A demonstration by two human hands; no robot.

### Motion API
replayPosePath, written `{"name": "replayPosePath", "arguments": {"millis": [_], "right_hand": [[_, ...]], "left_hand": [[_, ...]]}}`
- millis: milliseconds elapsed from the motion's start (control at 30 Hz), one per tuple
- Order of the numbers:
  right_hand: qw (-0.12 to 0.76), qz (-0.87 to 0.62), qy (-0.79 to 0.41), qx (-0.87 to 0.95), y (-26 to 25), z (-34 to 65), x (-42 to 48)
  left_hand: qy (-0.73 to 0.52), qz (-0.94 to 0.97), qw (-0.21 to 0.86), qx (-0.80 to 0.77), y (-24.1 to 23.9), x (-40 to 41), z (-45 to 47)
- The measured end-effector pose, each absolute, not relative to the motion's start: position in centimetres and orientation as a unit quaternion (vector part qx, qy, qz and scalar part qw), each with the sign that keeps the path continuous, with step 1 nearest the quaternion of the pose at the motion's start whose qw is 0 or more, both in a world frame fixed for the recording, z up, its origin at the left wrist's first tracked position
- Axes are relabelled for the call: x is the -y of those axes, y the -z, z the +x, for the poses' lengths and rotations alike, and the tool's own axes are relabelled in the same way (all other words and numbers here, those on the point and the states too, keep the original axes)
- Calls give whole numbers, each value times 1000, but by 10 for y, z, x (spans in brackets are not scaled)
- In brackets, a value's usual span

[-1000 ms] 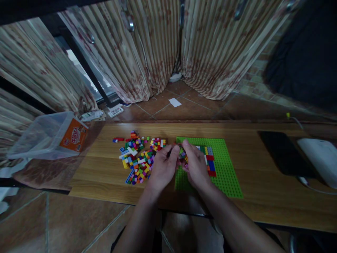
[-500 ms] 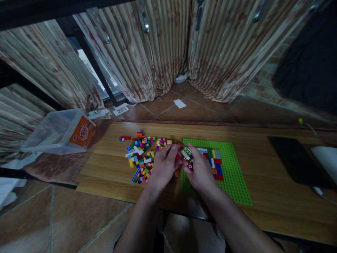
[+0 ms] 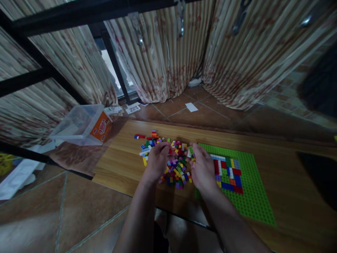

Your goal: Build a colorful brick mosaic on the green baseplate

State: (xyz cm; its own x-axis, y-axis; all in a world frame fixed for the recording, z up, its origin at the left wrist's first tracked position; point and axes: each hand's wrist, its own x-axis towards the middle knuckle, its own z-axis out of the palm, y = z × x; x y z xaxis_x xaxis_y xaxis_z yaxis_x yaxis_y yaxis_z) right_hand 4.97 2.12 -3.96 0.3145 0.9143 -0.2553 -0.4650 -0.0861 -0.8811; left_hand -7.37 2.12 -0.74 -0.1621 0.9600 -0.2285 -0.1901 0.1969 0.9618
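from where i stood, the left hand (image 3: 157, 162) and the right hand (image 3: 203, 168) were apart, a gap between their fingertips. the right one had its thumb and fingers closed on a pale green brick (image 3: 190, 150), with other small pieces just beside it. something red showed at the left fingertips, but i couldn't tell whether it was gripped. loose bricks (image 3: 176, 169) in many colours were spread below and between them. just right of the right hand, a block of bricks (image 3: 232, 174) sat on the green baseplate (image 3: 257, 191), fitted closely in places.

i'd have called it partly done: one patch laid, bare studs around it, and plenty of pieces unused on the tabletop (image 3: 118, 154). left of that stood a clear plastic box (image 3: 75, 123).

half a second earlier the hands had been almost together at the baseplate's left edge; now they had parted and were over the pile, and the patch lay more in the open. the wearer's view had swung left, too.
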Motion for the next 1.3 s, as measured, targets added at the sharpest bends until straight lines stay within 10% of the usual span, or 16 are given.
{"name": "replayPosePath", "arguments": {"millis": [467, 1300], "right_hand": [[524, -528, -284, 605, 56, 29, -22], [501, -503, -301, 637, 39, 43, -12]], "left_hand": [[-447, 532, 377, -613, 21, -25, -96], [-395, 590, 270, -650, 8, -21, -85]]}}
